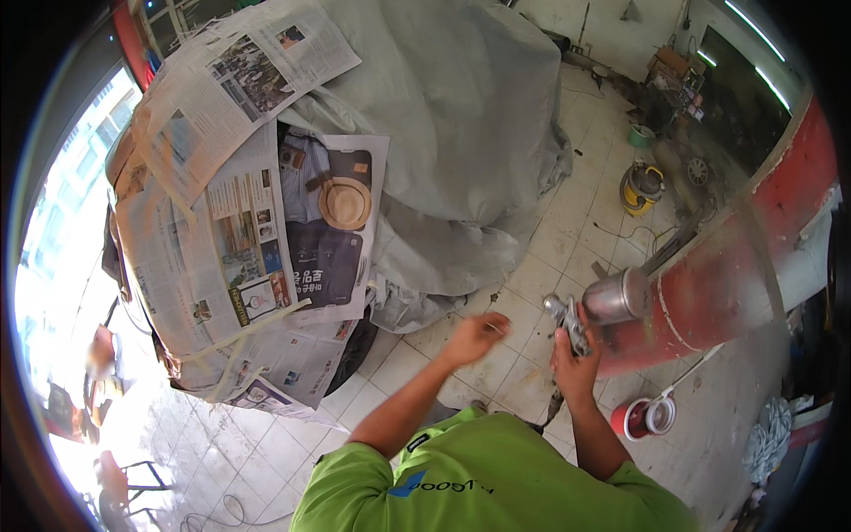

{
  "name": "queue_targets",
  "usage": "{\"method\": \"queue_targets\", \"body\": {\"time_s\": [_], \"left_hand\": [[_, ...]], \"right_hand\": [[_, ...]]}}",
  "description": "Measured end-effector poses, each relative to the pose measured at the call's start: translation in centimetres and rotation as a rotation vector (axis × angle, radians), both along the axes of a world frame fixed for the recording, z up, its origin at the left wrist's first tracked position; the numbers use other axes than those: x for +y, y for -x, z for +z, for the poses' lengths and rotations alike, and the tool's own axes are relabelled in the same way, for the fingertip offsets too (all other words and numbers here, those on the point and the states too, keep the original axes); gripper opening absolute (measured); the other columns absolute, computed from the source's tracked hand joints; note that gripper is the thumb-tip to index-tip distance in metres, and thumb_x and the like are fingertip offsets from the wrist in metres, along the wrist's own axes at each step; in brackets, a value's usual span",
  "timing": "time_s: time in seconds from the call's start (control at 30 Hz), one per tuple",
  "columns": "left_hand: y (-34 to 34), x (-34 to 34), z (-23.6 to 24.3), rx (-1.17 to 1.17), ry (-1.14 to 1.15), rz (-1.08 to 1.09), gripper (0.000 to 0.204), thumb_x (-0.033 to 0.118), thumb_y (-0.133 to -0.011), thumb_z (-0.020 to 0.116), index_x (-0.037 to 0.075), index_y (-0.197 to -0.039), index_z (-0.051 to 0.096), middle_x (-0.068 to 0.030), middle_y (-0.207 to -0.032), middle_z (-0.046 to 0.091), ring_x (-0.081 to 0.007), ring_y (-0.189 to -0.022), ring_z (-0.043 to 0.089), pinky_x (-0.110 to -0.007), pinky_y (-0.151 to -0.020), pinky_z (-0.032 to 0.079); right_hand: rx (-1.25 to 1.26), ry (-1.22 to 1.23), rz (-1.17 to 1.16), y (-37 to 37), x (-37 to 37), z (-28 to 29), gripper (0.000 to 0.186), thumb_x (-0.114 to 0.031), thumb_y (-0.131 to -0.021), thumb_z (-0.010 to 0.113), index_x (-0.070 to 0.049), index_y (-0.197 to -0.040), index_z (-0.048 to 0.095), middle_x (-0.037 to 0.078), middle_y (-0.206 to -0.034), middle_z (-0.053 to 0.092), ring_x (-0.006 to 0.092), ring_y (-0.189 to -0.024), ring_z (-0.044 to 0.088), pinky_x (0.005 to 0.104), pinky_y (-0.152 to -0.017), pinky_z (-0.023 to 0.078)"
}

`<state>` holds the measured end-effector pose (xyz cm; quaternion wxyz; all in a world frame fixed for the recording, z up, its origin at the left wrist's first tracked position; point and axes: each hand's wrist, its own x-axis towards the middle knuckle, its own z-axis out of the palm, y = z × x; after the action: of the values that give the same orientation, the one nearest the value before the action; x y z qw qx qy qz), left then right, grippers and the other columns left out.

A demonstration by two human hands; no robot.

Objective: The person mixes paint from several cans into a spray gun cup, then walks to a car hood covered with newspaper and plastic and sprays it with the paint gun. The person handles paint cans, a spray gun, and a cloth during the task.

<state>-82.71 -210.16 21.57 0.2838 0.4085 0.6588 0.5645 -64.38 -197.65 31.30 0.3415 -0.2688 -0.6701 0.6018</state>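
My right hand [576, 362] is wrapped round the handle of a metal spray gun [570, 321], held upright in front of my right side. A round metal paint cup [618, 297] is fixed to the gun, and a dark hose [555, 406] runs down from the handle. My left hand [479, 340] is raised to the left of the gun, apart from it, with its fingers curled together. Anything between them is too small to make out. Left of my hands stands a car covered with taped newspaper sheets [232, 238] and a grey cover [434, 115].
A red pillar [700, 297] rises close on the right. Near its foot sit a red-and-white bucket [631, 419] and a yellow-and-black vacuum-like canister [640, 188] farther back. Part of a car tyre [356, 355] shows below the newspaper. White tiles [417, 363] cover the floor.
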Motion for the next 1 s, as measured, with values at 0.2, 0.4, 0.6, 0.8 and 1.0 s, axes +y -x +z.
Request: {"method": "queue_targets", "body": {"time_s": [0.2,0.4,0.6,0.8,1.0], "left_hand": [[29.2,-10.5,7.7,-0.045,-0.379,0.992,0.028,0.021,-0.099,0.071,-0.002,-0.115,0.068,-0.0098,-0.093,0.072,-0.0176,-0.071,0.073,-0.028,-0.053,0.054],[42.2,-9.7,18.5,0.13,-0.01,1.278,0.05,0.041,-0.091,0.078,-0.008,-0.102,0.071,-0.0142,-0.072,0.072,-0.0183,-0.062,0.073,-0.031,-0.052,0.055],[43.0,-10.4,15.3,-0.078,-0.675,1.501,0.031,0.019,-0.093,0.065,-0.008,-0.079,0.066,-0.0116,-0.061,0.063,-0.0202,-0.047,0.06,-0.037,-0.05,0.05],[40.6,-16.5,11.2,0.254,-0.509,1.752,0.027,0.018,-0.093,0.067,-0.007,-0.082,0.069,-0.0132,-0.065,0.066,-0.0228,-0.053,0.065,-0.038,-0.051,0.052],[41.4,-20.3,10.6,0.318,-0.161,1.678,0.025,0.019,-0.095,0.071,-0.005,-0.092,0.075,-0.0142,-0.07,0.072,-0.0205,-0.053,0.069,-0.033,-0.051,0.054]], "right_hand": [[-0.139,0.312,0.013,-1.0,-0.4,-5.5,0.054,-0.006,-0.101,0.065,-0.004,-0.152,0.05,-0.003,-0.073,0.057,0.0045,-0.05,0.047,0.0235,-0.043,0.04],[-0.108,0.293,-0.011,2.8,-2.0,-6.6,0.055,-0.006,-0.1,0.065,-0.003,-0.153,0.049,-0.002,-0.074,0.059,0.0047,-0.049,0.048,0.024,-0.042,0.04],[-0.151,0.228,0.079,5.9,-3.3,-7.1,0.052,-0.006,-0.099,0.068,-0.001,-0.149,0.054,-0.001,-0.085,0.066,0.0039,-0.064,0.054,0.0215,-0.058,0.045],[-0.245,0.259,0.201,6.3,-5.9,-9.2,0.048,-0.005,-0.097,0.071,0.003,-0.143,0.058,-0.001,-0.092,0.069,0.0045,-0.073,0.057,0.022,-0.065,0.048],[-0.281,0.156,0.239,5.7,-5.9,-9.4,0.051,-0.006,-0.093,0.075,0.002,-0.142,0.062,0.0,-0.083,0.07,0.003,-0.071,0.059,0.0225,-0.064,0.049]]}}
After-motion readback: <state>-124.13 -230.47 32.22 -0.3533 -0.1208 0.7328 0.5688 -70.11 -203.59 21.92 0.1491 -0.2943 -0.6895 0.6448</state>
